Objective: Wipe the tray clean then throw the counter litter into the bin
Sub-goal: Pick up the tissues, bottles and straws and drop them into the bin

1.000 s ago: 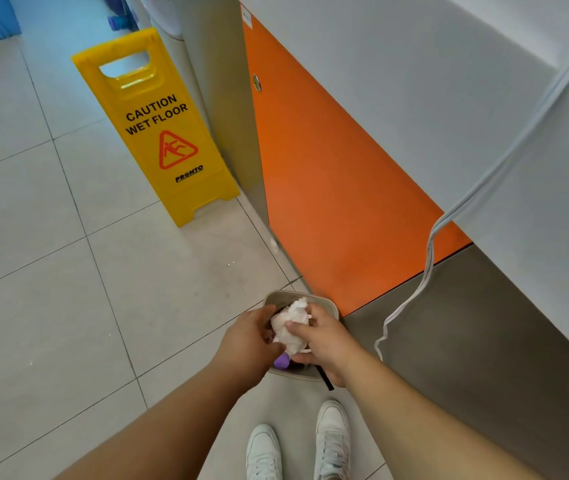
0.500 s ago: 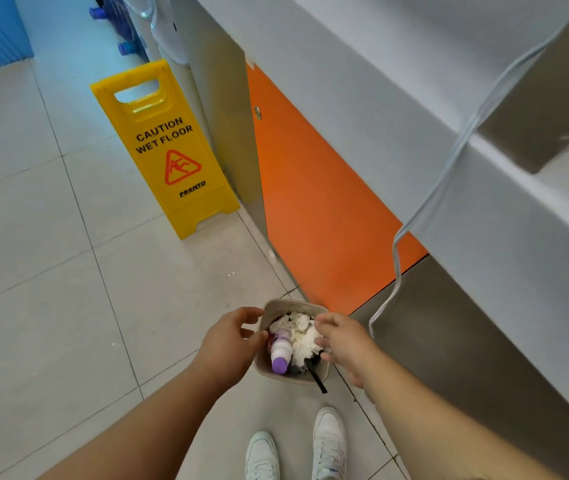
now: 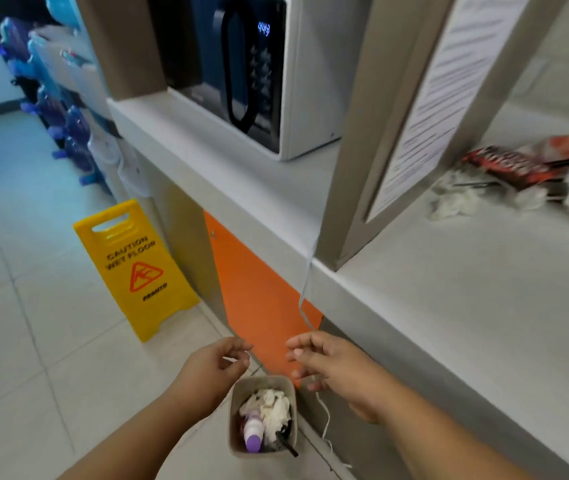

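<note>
A small beige bin stands on the floor at the foot of the counter. It holds crumpled white tissue, a white bottle with a purple cap and a black straw. My left hand hovers above the bin's left side, fingers loosely curled, holding nothing. My right hand hovers above its right side, fingers relaxed and empty. On the counter at the far right lies a pile of litter: a red and black wrapper, white tissues and black sticks. No tray is in view.
A white microwave sits on the counter. A pillar with a posted notice stands beside it. A white cable hangs down past the orange cabinet door. A yellow wet-floor sign stands on the tiles.
Both hands let go of the tissue into the bin and lifted away from it. My view rose from the floor up to the counter, microwave and litter pile.
</note>
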### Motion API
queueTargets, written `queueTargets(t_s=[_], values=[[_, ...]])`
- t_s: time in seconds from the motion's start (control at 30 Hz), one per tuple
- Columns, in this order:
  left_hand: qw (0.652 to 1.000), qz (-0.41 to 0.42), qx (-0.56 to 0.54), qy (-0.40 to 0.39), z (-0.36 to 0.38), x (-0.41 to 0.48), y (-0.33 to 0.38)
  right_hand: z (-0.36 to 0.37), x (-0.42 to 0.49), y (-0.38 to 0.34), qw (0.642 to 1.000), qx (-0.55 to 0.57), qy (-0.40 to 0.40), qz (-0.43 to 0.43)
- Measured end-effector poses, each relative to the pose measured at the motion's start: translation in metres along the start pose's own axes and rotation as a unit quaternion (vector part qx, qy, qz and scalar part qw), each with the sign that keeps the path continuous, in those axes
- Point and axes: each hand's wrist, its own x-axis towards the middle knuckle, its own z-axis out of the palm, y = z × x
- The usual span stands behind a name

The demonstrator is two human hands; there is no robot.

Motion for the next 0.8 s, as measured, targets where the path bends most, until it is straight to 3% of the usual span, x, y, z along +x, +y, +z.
queueTargets(t_s=[0.23, 0.5, 0.8], values=[[0.989, 0.131, 0.046, -0.05, -0.004, -0.007, 0.091, -0.056, -0.088, -0.051, 0.99, 0.009, 0.11, -0.082], [0.964, 0.247, 0.04, -0.086, 0.049, -0.003, 0.186, -0.14, -0.138, -0.057, 0.969, 0.036, 0.228, -0.091], [0.956, 0.264, 0.068, -0.107, 0.138, 0.014, 0.259, -0.263, -0.174, -0.033, 0.954, 0.001, 0.29, -0.078]])
